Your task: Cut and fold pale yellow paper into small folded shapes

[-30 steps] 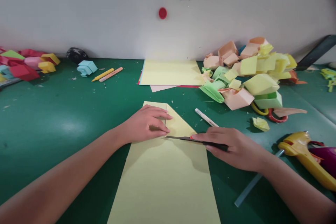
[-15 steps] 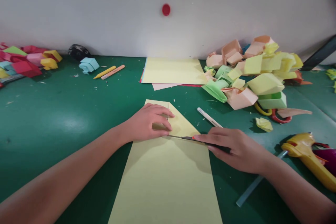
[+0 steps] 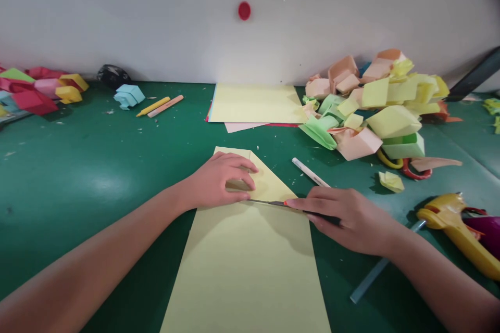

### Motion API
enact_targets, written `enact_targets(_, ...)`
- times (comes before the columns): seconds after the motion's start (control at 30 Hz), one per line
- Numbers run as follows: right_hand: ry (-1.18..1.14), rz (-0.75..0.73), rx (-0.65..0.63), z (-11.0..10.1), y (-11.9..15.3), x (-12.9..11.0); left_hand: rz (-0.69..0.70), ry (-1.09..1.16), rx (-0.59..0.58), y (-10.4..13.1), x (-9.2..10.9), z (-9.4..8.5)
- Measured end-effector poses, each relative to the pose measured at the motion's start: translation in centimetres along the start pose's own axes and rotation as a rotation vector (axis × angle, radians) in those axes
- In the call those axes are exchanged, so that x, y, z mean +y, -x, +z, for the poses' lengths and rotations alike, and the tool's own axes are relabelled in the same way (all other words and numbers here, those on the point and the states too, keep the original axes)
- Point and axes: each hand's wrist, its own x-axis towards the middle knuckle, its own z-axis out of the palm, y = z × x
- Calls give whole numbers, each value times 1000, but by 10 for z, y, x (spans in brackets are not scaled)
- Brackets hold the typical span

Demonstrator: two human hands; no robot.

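A pale yellow sheet of paper (image 3: 250, 270) lies lengthwise before me, its far end folded over into a slanted flap. My left hand (image 3: 214, 179) presses on the folded part with fingers spread; its thumb lies along the flap's near edge. In my right hand (image 3: 351, 221) is a thin dark craft knife (image 3: 273, 203) with an orange-red spot, held low across the paper. The blade lies along the flap's near edge and points left, its tip close to my left thumb. Part of the knife's handle is hidden under my fingers.
A white pen (image 3: 310, 171) lies beyond my right hand. Folded paper pieces (image 3: 394, 119) pile up at the back right, near a yellow glue gun (image 3: 449, 213) with a clear stick. Stacked coloured sheets (image 3: 253, 104) lie by the wall; two crayons (image 3: 154, 107) sit further left.
The knife blade lies slightly further left against the flap's edge, by a small amount. Both hands keep nearly the same places; the whole view has shifted a little.
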Motion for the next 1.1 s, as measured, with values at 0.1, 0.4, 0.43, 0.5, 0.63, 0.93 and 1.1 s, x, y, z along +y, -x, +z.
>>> enact_targets(0.1,-15,9,-6,-3,0,0,7,-6,-5,0,0,0)
enact_targets(0.4,-47,35,-20,-8,1,3,31,-27,-18,0,2,-1)
enact_targets(0.43,-50,37,-20,-9,1,3,34,-29,-17,0,2,-1)
enact_targets(0.5,-57,40,-26,-9,2,4,40,-40,-18,0,1,-1)
enact_targets(0.63,-68,61,-44,-11,4,6,85,-81,-19,0,-2,-1)
enact_targets(0.93,-54,85,-67,-14,9,11,149,-133,-24,1,-6,1)
enact_targets(1.1,-67,114,-81,-17,11,11,141,-131,-31,1,-5,0)
